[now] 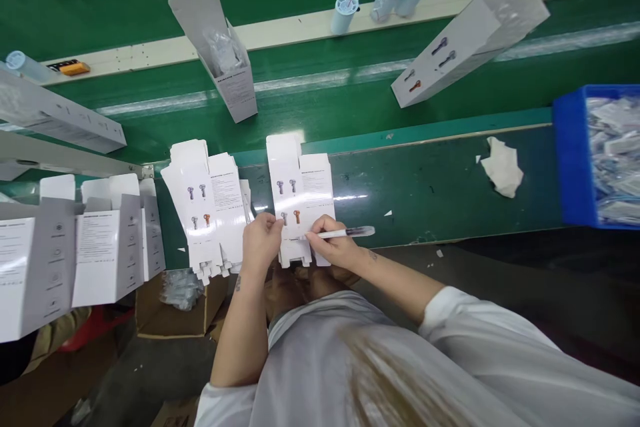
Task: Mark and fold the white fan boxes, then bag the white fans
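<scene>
A: Position of the flat carton [307, 197]?
B: Printed face up at the near edge of the green tabletop [425, 187], directly in front of the person.

A: Right hand [333, 240]?
B: Closed around a white pen [333, 234], its writing end directed at the carton's lower part. Contact of the tip cannot be confirmed.

A: Left hand [261, 240]?
B: Partly curled, fingertips at the carton's left edge. Whether it grips the board, I cannot tell.

A: Surroundings?
B: Stack of flat cartons [205, 200] left of the left hand, uneven, also along the near edge. Torn white scrap [502, 167] toward the tabletop's right end, nearer the far edge. Blue bin [573, 157] at that right end, filled with small packets [617, 147].
</scene>
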A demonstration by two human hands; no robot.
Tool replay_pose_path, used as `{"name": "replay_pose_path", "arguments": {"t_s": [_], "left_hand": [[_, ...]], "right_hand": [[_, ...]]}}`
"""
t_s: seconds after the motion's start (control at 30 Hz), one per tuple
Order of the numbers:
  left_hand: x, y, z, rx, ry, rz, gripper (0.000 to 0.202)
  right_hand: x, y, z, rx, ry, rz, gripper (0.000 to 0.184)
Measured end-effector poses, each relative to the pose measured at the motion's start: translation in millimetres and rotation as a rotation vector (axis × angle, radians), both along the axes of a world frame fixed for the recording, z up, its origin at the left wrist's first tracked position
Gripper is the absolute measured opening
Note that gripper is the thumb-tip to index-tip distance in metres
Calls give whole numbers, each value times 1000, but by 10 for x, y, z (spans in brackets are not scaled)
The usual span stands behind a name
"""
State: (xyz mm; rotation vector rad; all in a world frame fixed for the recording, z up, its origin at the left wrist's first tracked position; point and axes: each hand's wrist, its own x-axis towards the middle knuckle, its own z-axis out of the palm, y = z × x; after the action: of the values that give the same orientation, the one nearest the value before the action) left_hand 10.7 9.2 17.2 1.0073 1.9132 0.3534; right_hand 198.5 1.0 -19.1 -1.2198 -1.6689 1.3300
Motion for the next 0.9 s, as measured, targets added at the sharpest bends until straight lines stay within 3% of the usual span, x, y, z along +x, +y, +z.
{"name": "replay_pose_path", "arguments": {"t_s": [0.1, 0.17, 0.27, 0.4, 0.5, 0.57, 0.67, 0.77, 0.9], "left_hand": [[-193, -44, 215, -28, -219, 175, 22], [-437, -90, 354, 31, -225, 317, 25], [-887, -162, 477, 204, -14, 456, 25], [-1223, -227, 517, 246, 436, 383, 21], [-1039, -238, 492, 349, 678, 310, 25], [-752, -218, 419, 396, 584, 224, 29], [-284, -142, 224, 242, 326, -40, 33], [26, -54, 28, 74, 286, -262, 36], [119, -9, -71, 22, 299, -290, 29]], "right_hand": [[56, 114, 66, 14, 79, -155, 22], [69, 239, 72, 59, 60, -298, 23], [32, 419, 3, 114, -28, -367, 23], [-60, 511, -130, 119, -85, -260, 24], [-98, 508, -175, 142, -108, -278, 23], [-103, 506, -187, 157, -112, -292, 22], [-99, 521, -213, 155, -116, -278, 21], [-95, 546, -241, 148, -129, -265, 19], [-55, 507, -190, 182, -71, -297, 18]]}}
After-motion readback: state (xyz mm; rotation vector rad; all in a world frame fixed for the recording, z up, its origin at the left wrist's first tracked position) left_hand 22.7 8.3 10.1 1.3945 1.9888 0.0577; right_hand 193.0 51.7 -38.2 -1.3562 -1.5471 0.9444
